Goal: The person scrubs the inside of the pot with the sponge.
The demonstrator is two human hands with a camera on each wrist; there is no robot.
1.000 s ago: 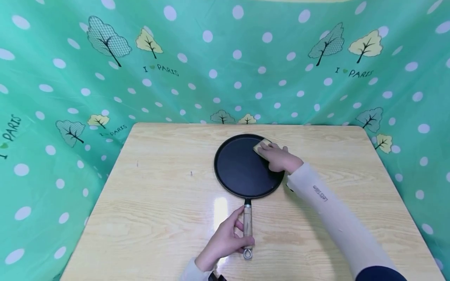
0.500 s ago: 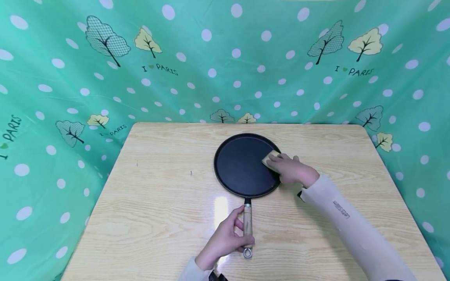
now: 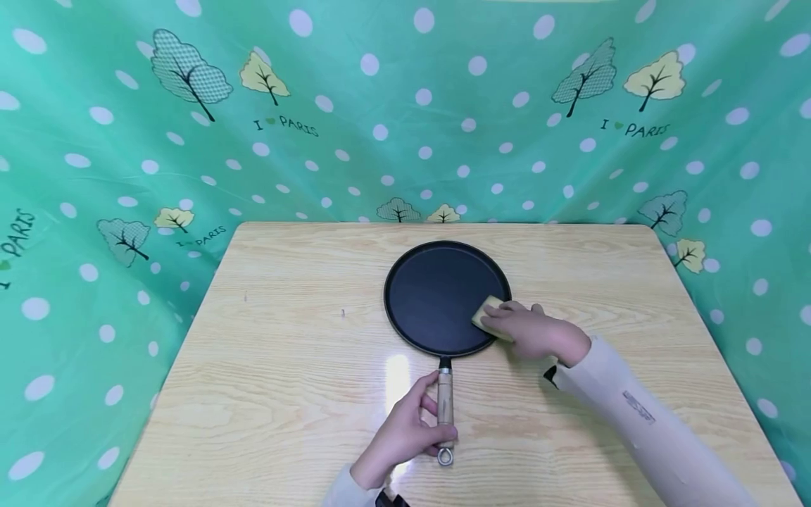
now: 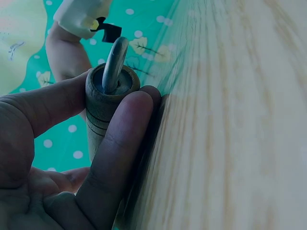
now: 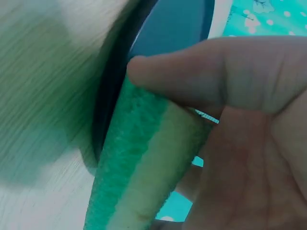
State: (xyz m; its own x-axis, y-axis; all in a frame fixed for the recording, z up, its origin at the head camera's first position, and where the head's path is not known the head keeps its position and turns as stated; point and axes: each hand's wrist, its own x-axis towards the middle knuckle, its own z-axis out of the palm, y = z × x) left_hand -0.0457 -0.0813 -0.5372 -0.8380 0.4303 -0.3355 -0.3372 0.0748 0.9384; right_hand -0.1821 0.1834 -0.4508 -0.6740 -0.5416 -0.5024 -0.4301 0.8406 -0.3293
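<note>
Right hand (image 3: 538, 332) fingers curled round the sponge (image 3: 488, 313), pressing it on the pan (image 3: 437, 296) near its right rim. Left hand (image 3: 405, 433) gripped the wooden handle (image 3: 445, 398). Pan lay mid-table (image 3: 285, 380). Sponge likely soft, light; pan stiff, probably heavy, best held by its handle.

Right hand (image 3: 538, 332) presses sponge (image 3: 489, 313) on pan (image 3: 437, 296); left hand (image 3: 402, 436) grips handle (image 3: 445, 398).

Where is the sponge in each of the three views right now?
Head: the sponge lies at the lower right edge of the black pan, under the right hand.
Left wrist: not in it; only the pan's wooden handle held by the left hand.
Right wrist: it fills the lower centre, green face towards the pan.
Shared landmark: the wooden table.
</note>
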